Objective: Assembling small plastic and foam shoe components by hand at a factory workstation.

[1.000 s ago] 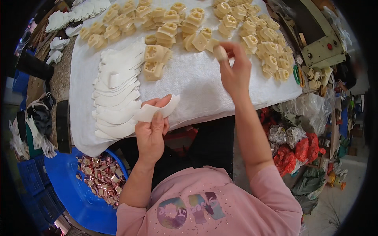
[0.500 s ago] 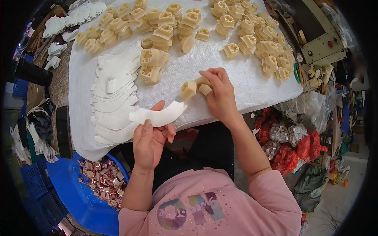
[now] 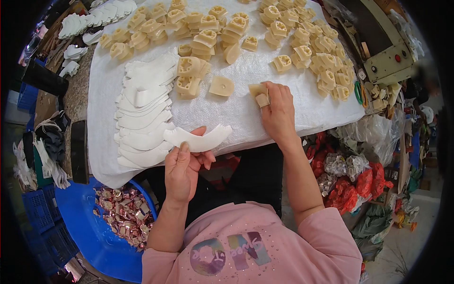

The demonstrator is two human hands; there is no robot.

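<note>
Pinching white strip (image 3: 203, 140) in upturned left hand (image 3: 183, 173), eight o'clock; beige piece (image 3: 257, 89) in right hand (image 3: 279, 113), two o'clock. Wearing lettered shirt (image 3: 257, 239).

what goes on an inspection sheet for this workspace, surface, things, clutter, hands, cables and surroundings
surface: white cloth, mostly covered by pieces
things: overlapping white strips on the left; tan blocks in groups across the far side and right; one loose block lies between the hands
clutter: red bags and clear plastic to the right
left hand: pinches one curved strip
right hand: holds at least one tan piece; exact count unclear
cables: nothing seen
surroundings: blue tub of shiny pinkish bits, blue crates, metal box with red button
</note>
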